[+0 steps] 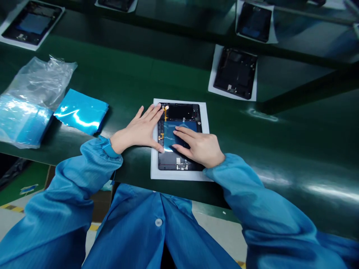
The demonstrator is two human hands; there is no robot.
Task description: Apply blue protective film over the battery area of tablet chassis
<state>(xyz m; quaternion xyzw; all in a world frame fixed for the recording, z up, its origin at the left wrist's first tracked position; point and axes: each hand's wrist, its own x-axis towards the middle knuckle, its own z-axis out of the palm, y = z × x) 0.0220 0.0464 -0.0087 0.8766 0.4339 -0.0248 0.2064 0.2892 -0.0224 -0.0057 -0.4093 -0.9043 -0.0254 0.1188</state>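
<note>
Two bare hands, both in blue sleeves, work on one opened tablet chassis [179, 164] in the head view.

Item 1: tablet chassis, dark, back side up, lying flat on a white sheet [204, 112] at the near edge of the green belt [294, 149], centre of view.

Item 2: blue film [171, 130], glossy, lying inside the chassis over its middle section.

Item 3: left hand [138, 130], open and flat, palm down, gripping nothing. It sits at 9 o'clock of the chassis; the fingertips reach the chassis's upper left edge and the thumb touches the lower left corner of the blue film.

Item 4: right hand [200, 147], open, fingers extended and pressed flat on the blue film, gripping nothing. The hand covers the chassis's lower right part, so the film lies under and at 10 o'clock of its palm.

Item 5: stack of blue film sheets [81, 111], at 9 o'clock of the left hand, well apart from it.

Item 6: clear plastic bag [36, 86], crumpled, with more blue sheets inside, at 9 o'clock of the stack, touching it.

Item 7: second chassis [235, 73] on its own white sheet, at 1 o'clock of the hands.

Item 8: further chassis on white sheets at 11 o'clock [32, 22] and 1 o'clock [254, 22], far edge.
</note>
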